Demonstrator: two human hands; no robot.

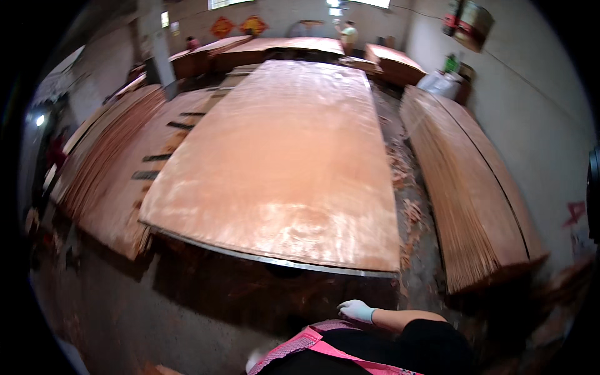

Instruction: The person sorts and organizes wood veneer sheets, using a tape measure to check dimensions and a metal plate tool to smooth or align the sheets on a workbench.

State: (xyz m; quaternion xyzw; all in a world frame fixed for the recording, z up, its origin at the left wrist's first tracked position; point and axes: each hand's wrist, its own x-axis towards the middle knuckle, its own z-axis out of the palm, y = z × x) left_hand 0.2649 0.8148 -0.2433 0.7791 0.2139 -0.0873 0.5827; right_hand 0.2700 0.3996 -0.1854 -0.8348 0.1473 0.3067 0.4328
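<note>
My right hand [356,310], in a white glove, is in front of my body, short of the near edge of a large wood veneer sheet [281,162]. Its fingers are loosely bent and slightly apart, and nothing shows in them. A bit of white by the pink apron [306,342] at the lower edge appears to be my left glove [254,360]; its fingers are hidden. The reddish-tan sheet lies flat and smooth, with shiny patches near the front. A pale metal-looking strip [269,256] runs along its near edge. Neither hand touches the sheet.
A tall veneer stack [475,187] stands at the right, and fanned sheets [119,144] lie at the left. Veneer scraps [409,219] litter the floor along the right side. Farther back are more stacks [394,61], a pillar [156,44] and another person [349,37].
</note>
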